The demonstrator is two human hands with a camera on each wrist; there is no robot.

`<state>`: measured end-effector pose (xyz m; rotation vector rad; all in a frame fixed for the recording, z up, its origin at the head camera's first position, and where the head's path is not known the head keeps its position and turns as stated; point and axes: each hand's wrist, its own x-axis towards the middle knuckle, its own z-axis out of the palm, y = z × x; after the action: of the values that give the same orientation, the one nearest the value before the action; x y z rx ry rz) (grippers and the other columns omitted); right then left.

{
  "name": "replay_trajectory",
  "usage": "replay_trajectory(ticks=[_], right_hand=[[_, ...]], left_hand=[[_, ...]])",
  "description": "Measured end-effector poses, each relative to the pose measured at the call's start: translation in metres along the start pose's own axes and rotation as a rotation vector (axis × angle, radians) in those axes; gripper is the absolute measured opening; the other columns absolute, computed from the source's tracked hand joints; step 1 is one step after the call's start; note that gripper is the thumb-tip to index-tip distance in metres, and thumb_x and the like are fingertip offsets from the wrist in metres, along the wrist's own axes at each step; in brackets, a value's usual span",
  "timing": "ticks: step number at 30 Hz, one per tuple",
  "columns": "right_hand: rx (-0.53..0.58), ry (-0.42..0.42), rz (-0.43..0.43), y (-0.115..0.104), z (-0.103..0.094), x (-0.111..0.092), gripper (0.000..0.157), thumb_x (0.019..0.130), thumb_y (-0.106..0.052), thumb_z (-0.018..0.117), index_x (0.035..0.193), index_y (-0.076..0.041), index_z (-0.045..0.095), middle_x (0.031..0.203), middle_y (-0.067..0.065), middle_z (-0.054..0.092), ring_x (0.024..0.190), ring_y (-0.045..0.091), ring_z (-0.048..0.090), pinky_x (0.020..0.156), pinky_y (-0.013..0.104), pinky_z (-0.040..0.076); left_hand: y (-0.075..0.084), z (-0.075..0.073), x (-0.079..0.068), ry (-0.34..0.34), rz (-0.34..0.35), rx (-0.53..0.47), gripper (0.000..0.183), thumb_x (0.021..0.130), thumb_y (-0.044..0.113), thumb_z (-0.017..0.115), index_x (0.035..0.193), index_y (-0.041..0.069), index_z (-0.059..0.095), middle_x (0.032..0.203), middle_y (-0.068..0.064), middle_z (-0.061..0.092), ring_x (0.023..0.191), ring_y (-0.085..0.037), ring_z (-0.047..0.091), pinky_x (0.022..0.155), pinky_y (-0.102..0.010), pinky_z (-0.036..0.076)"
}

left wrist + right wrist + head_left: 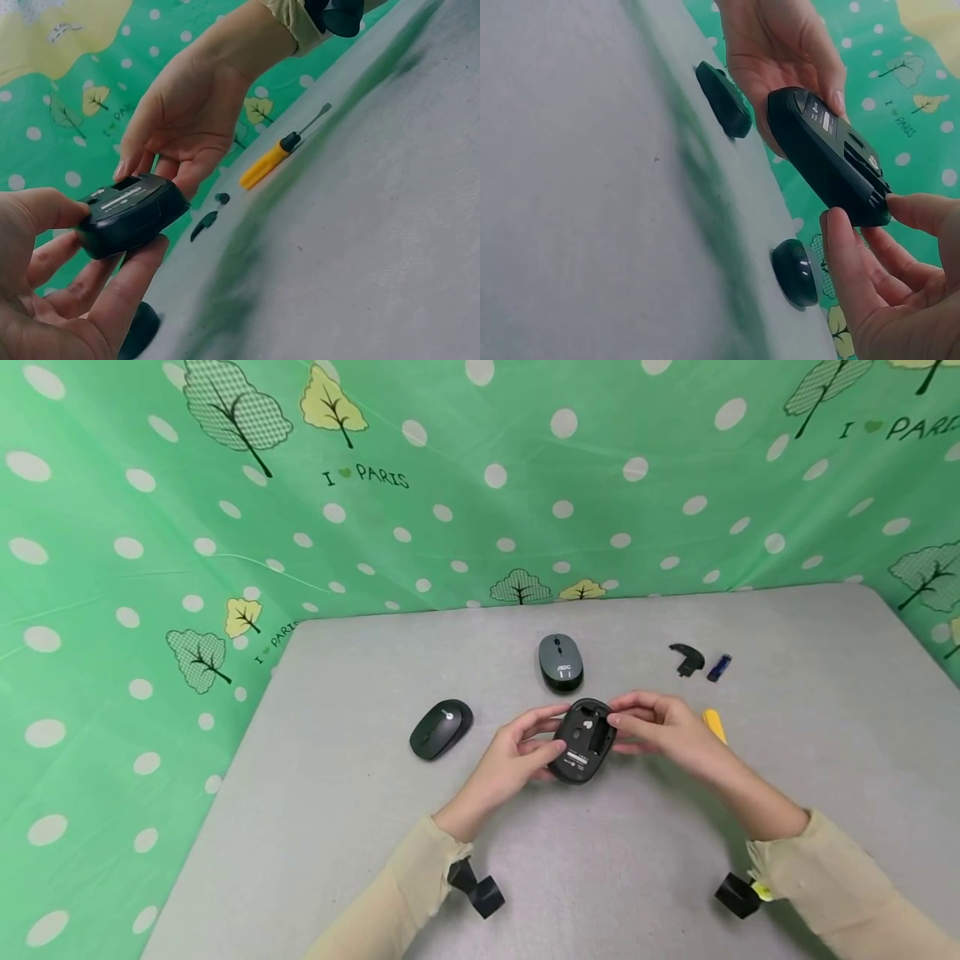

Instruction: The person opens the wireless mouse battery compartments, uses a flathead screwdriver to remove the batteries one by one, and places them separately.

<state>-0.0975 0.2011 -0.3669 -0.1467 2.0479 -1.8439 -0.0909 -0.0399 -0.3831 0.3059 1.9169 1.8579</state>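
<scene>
Green dotted cloth (442, 539) rises behind a grey table (315, 827), above which left hand (516, 753) and right hand (670, 727) pinch an upturned mouse (575, 745) by its edges, a curved black piece (691, 659) lying at its two o'clock. Mostly fingertips hold it, so a slackened pinch could drop it. It looks black and rounded, with a pale label (576, 758) and open slot (600, 736).

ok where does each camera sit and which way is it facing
Head: on the head, facing forward and down at table and held mouse; left hand, right hand, sleeves show.
Left wrist: on that wrist, facing the held mouse and screwdriver; left hand near, right hand and a sleeve beyond.
Right wrist: on that wrist, facing the held mouse; right hand near, left hand beyond.
The wrist views share held mouse and hands.
</scene>
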Motion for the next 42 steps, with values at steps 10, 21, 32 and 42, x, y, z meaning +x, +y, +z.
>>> replay_trajectory(ticks=[10, 21, 32, 42], right_hand=[[-0.04, 0.056, -0.018, -0.003, -0.004, -0.001, 0.042, 0.099, -0.013, 0.059, 0.128, 0.016, 0.049, 0.101, -0.002, 0.071, 0.088, 0.006, 0.071, 0.081, 0.031, 0.062], [-0.081, 0.14, -0.072, -0.001, -0.036, -0.009, 0.022, 0.101, -0.012, 0.057, 0.118, 0.002, 0.057, 0.095, -0.017, 0.07, 0.086, 0.002, 0.071, 0.078, 0.029, 0.063], [0.103, 0.221, -0.088, 0.011, -0.093, -0.022, 0.014, 0.099, -0.008, 0.06, 0.104, -0.018, 0.067, 0.098, -0.013, 0.072, 0.082, 0.005, 0.072, 0.072, 0.022, 0.062], [0.085, 0.41, -0.063, 0.019, -0.155, -0.026, 0.008, 0.098, -0.014, 0.061, 0.103, -0.02, 0.062, 0.087, -0.016, 0.07, 0.075, 0.001, 0.071, 0.068, 0.017, 0.06]], left_hand=[[0.001, 0.0, 0.001, -0.03, 0.014, -0.066, 0.052, 0.097, 0.0, 0.056, 0.147, 0.008, 0.046, 0.142, -0.024, 0.053, 0.107, -0.02, 0.067, 0.08, -0.039, 0.063], [0.0, -0.006, -0.001, -0.064, 0.014, -0.094, 0.05, 0.098, 0.001, 0.053, 0.147, 0.004, 0.045, 0.146, -0.024, 0.051, 0.126, -0.043, 0.056, 0.088, -0.039, 0.061], [-0.001, -0.01, -0.003, -0.061, 0.008, -0.096, 0.048, 0.098, 0.002, 0.052, 0.145, 0.0, 0.046, 0.145, -0.026, 0.052, 0.127, -0.047, 0.054, 0.089, -0.039, 0.061], [-0.001, -0.011, -0.003, -0.057, 0.001, -0.088, 0.048, 0.097, 0.002, 0.052, 0.145, 0.0, 0.046, 0.145, -0.026, 0.051, 0.127, -0.046, 0.054, 0.088, -0.038, 0.061]])
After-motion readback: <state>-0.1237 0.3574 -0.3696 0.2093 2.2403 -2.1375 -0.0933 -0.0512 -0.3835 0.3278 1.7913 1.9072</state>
